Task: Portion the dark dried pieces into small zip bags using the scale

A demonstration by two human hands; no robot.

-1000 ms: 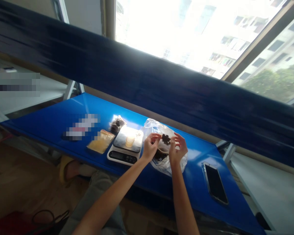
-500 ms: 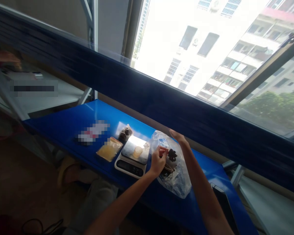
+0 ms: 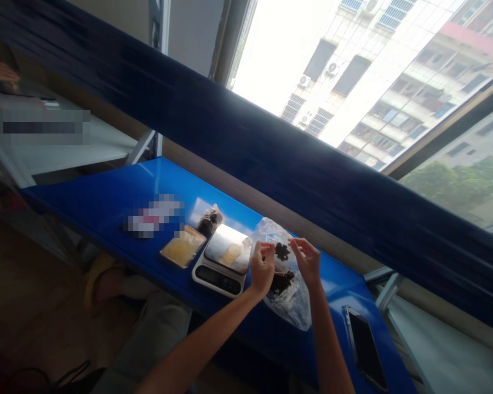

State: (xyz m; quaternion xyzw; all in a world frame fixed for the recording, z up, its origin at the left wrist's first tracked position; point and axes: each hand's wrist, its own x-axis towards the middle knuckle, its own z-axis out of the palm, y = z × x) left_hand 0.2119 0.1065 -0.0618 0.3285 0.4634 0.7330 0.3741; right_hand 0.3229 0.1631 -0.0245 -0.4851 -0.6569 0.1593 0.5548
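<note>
Whereas half a second ago the right hand (image 3: 308, 261) stretched past the far edge of the clear plastic bag (image 3: 293, 306), it has come back to the bag's mouth, facing the left hand (image 3: 262, 269). The left fingers pinch the near rim. The right fingers are loosely curled, and I cannot tell whether they grip anything. A dark dried piece (image 3: 282, 251) shows between the hands. The bag lies on the blue table (image 3: 107, 202), just beside the kitchen scale (image 3: 219, 273), and its mouth now looks flanked on both sides.
</note>
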